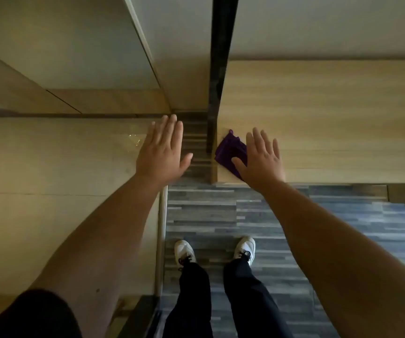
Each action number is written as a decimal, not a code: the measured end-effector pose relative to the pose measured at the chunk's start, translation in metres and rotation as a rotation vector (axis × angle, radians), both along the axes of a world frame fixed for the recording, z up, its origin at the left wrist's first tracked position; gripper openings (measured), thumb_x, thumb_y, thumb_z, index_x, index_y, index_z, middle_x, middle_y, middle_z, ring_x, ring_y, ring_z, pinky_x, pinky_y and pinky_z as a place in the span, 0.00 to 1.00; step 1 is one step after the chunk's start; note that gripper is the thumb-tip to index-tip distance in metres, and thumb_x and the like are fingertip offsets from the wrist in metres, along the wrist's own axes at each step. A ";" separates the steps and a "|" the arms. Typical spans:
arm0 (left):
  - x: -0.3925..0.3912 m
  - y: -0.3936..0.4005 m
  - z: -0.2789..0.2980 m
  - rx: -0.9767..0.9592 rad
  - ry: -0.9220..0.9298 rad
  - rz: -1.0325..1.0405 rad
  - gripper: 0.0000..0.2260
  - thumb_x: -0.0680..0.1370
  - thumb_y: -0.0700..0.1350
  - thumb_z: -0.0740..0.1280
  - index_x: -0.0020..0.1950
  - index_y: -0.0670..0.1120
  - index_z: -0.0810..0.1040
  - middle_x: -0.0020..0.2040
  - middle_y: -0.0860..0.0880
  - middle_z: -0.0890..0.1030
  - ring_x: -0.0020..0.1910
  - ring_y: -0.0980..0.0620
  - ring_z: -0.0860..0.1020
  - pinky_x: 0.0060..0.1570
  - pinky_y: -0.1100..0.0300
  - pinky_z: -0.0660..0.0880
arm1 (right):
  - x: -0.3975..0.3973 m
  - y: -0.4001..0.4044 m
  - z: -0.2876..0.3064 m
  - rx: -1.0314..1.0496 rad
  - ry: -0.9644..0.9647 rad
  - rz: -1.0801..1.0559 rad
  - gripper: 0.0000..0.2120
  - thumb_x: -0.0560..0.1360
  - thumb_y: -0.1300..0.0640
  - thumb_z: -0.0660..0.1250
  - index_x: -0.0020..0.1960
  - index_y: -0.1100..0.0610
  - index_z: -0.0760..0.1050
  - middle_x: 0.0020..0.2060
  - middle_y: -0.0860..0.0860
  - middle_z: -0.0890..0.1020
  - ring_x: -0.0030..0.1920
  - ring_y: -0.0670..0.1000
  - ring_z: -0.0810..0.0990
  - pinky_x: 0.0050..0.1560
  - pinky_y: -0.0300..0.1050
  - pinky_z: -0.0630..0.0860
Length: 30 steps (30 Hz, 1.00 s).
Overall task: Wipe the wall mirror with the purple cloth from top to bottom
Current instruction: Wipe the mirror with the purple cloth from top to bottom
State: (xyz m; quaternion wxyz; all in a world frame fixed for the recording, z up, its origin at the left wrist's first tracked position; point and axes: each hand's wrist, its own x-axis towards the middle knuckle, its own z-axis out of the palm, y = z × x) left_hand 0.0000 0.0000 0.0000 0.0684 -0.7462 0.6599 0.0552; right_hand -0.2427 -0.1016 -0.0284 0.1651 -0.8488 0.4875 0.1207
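The purple cloth (229, 150) lies crumpled on a light wooden ledge (330, 123), close to the ledge's left end. My right hand (262, 159) is flat with straight fingers, and its thumb and palm edge cover the cloth's right side. My left hand (162, 147) is spread with straight fingers in front of a smooth pale panel (50, 167) on the left and holds nothing. Whether that panel is the mirror, or whether the hand touches it, I cannot tell.
A dark vertical post (218, 69) stands between the panel and the ledge. A thin metal edge strip (162, 240) borders the panel. Below is grey plank flooring (330, 240) with my white shoes (244, 247) on it.
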 end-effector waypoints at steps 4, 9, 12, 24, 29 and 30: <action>0.000 0.002 -0.037 0.043 -0.020 -0.004 0.35 0.82 0.61 0.53 0.80 0.39 0.51 0.80 0.38 0.54 0.80 0.40 0.52 0.78 0.44 0.50 | 0.000 0.003 -0.033 0.030 0.031 0.017 0.38 0.80 0.34 0.49 0.79 0.57 0.44 0.79 0.55 0.45 0.78 0.55 0.41 0.77 0.57 0.41; 0.001 0.000 -0.064 0.054 -0.013 -0.005 0.35 0.82 0.62 0.52 0.80 0.39 0.51 0.80 0.38 0.54 0.80 0.40 0.52 0.78 0.44 0.50 | 0.003 0.005 -0.055 0.023 0.017 0.042 0.38 0.79 0.33 0.49 0.79 0.56 0.45 0.79 0.55 0.48 0.78 0.56 0.45 0.77 0.57 0.44; 0.002 0.003 -0.074 0.059 -0.004 -0.005 0.35 0.82 0.62 0.52 0.80 0.39 0.51 0.80 0.38 0.54 0.80 0.40 0.52 0.78 0.44 0.50 | 0.004 0.008 -0.064 -0.008 -0.004 0.061 0.36 0.79 0.34 0.51 0.79 0.54 0.49 0.78 0.56 0.52 0.77 0.58 0.51 0.76 0.58 0.49; 0.016 0.021 -0.094 0.031 -0.015 0.015 0.35 0.82 0.62 0.50 0.80 0.39 0.52 0.80 0.38 0.56 0.80 0.40 0.54 0.78 0.44 0.51 | 0.011 0.010 -0.088 -0.082 0.005 0.052 0.30 0.80 0.37 0.53 0.77 0.51 0.55 0.74 0.57 0.61 0.70 0.61 0.62 0.67 0.60 0.63; 0.019 0.032 -0.100 0.008 -0.001 0.030 0.34 0.82 0.61 0.48 0.80 0.38 0.53 0.80 0.37 0.57 0.79 0.39 0.54 0.78 0.43 0.52 | 0.014 0.011 -0.089 -0.131 -0.053 0.083 0.23 0.80 0.47 0.60 0.71 0.56 0.64 0.65 0.61 0.70 0.60 0.64 0.72 0.57 0.60 0.72; 0.019 0.033 -0.098 0.003 0.005 0.037 0.34 0.82 0.61 0.48 0.80 0.38 0.53 0.80 0.37 0.56 0.79 0.39 0.54 0.78 0.43 0.51 | 0.014 0.009 -0.086 -0.108 -0.064 0.093 0.21 0.81 0.49 0.60 0.70 0.57 0.65 0.64 0.61 0.71 0.59 0.63 0.72 0.56 0.59 0.73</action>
